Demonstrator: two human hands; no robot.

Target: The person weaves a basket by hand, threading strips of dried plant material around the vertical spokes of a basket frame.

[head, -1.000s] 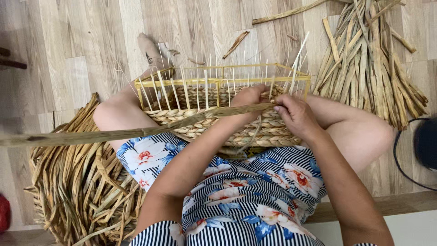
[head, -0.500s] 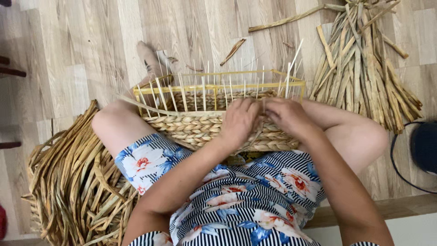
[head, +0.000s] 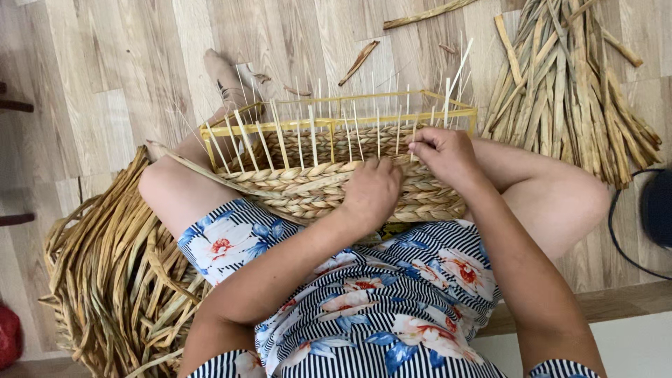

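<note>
A half-woven basket (head: 308,185) of braided dry fibre rests in my lap, with thin pale upright stakes and a yellow rectangular frame (head: 336,126) on top. My left hand (head: 371,192) presses flat against the basket's near wall, over the weave. My right hand (head: 441,154) pinches at the top edge of the weave by the stakes on the right side. A long flat fibre strand (head: 203,171) trails from the basket out to the left over my thigh.
A heap of dry fibre strands (head: 112,273) lies on the wooden floor at my left. A second bundle (head: 567,91) lies at the upper right. Loose scraps (head: 360,59) sit beyond the basket. A dark object with a black cable (head: 654,210) is at the right edge.
The long strand that stretched far to the left has been drawn in, now trailing only over my thigh. My left hand slid down onto the basket wall; my right hand moved right along the rim.
</note>
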